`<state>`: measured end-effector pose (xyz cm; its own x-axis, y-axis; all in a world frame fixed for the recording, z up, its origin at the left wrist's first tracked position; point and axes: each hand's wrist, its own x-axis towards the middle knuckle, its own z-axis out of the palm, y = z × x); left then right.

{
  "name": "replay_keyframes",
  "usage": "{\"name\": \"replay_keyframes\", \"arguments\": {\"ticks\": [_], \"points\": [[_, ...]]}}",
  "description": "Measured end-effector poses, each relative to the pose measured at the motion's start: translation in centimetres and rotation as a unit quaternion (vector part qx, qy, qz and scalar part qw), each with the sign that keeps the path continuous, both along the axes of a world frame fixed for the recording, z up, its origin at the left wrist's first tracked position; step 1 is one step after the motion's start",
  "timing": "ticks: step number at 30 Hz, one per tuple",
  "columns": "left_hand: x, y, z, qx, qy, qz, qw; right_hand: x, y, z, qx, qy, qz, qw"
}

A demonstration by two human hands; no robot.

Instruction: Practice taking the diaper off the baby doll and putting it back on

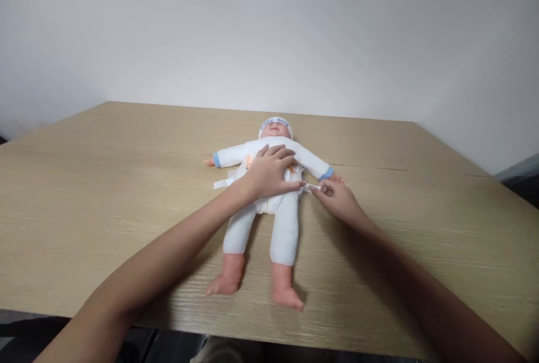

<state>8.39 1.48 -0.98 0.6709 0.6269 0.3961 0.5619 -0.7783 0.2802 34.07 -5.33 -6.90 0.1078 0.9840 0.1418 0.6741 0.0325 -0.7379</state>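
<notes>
A baby doll (pixel 284 234) in a white suit with blue cuffs and a lettered white cap lies on its back, feet toward me. Around its hips sits a white diaper (pixel 268 205), partly covered by my hand. My left hand (pixel 273 171) lies spread flat over the doll's belly and the diaper's front, its thumb reaching the diaper's edge on the right. Beside that edge, my right hand (pixel 337 197) pinches a white diaper tab (pixel 310 188) stretched outward. On the left side another tab (pixel 222 183) sticks out loose over the table.
The wooden table (pixel 126 228) extends widely on both sides, with thin seams across its top. Behind it rises a plain pale wall (pixel 252 37). A dark object (pixel 522 175) stands past the table's right edge.
</notes>
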Motion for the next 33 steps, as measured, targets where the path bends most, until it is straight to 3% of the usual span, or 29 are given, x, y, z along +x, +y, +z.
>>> {"name": "replay_keyframes", "arguments": {"ticks": [6, 12, 15, 19, 21, 24, 27, 33], "points": [[0.4, 0.0, -0.2, 0.008, 0.009, 0.016, 1.0, -0.5, 0.6, 2.7, -0.002, 0.137, 0.073, 0.988], [0.6, 0.2, -0.6, 0.006, -0.01, 0.018, 1.0, -5.1, 4.0, 4.2, -0.002, 0.182, 0.129, 0.975], [0.6, 0.1, -0.8, 0.008, -0.021, 0.021, 1.0, -6.8, 4.8, 3.7, 0.01, 0.178, 0.109, 0.978], [-0.7, 0.9, 0.4, -0.037, -0.015, -0.002, 0.999, -7.3, 3.0, 2.5, 0.057, 0.18, 0.074, 0.979], [-2.1, 2.0, 1.3, -0.076, 0.0, -0.046, 0.996, -7.2, 1.4, 2.0, 0.122, 0.146, 0.067, 0.979], [-4.1, 3.7, 1.9, -0.138, -0.005, -0.13, 0.982, -7.0, -0.4, 1.6, 0.222, 0.026, 0.122, 0.967], [-5.0, 4.5, 0.9, -0.151, -0.066, -0.137, 0.977, -7.0, -0.8, 1.2, 0.253, -0.048, 0.182, 0.949], [-4.0, 3.6, -1.8, -0.127, -0.165, -0.103, 0.973, -6.7, 0.1, 0.6, 0.264, -0.056, 0.21, 0.94]]}}
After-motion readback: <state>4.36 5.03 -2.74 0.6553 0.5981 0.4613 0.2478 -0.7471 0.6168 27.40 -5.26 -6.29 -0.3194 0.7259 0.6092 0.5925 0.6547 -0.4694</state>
